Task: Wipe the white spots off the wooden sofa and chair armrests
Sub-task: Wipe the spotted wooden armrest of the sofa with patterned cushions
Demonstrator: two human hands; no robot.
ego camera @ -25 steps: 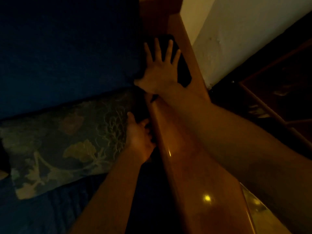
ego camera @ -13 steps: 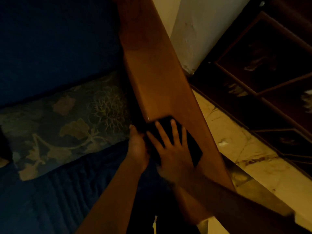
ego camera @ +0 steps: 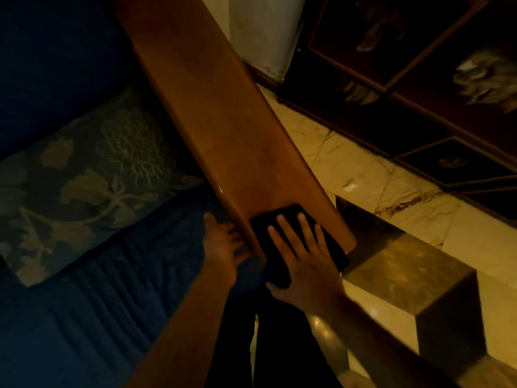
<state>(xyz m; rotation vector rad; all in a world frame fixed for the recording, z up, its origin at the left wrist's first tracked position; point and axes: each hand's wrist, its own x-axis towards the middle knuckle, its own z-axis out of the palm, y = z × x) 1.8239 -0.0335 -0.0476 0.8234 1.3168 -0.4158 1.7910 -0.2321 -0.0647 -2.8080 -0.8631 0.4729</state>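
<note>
The wooden sofa armrest [ego camera: 223, 113] runs from the top middle down to the centre of the head view, smooth and orange-brown. A dark cloth [ego camera: 268, 228] lies flat on its near end. My right hand [ego camera: 305, 256] presses on the cloth with the fingers spread. My left hand [ego camera: 223, 245] sits against the armrest's inner side at the near end; its fingertips are hidden in shadow. No white spots show on the wood in this dim light.
The sofa has a dark blue seat [ego camera: 92, 317] and a floral cushion [ego camera: 84, 177] to the left. To the right are a pale marble floor [ego camera: 363, 169], a white wall corner [ego camera: 263, 32] and a dark wooden cabinet [ego camera: 419, 79].
My right hand has drawn the cloth along the armrest from its far end to its near end. My left hand has slid back along the inner side with it.
</note>
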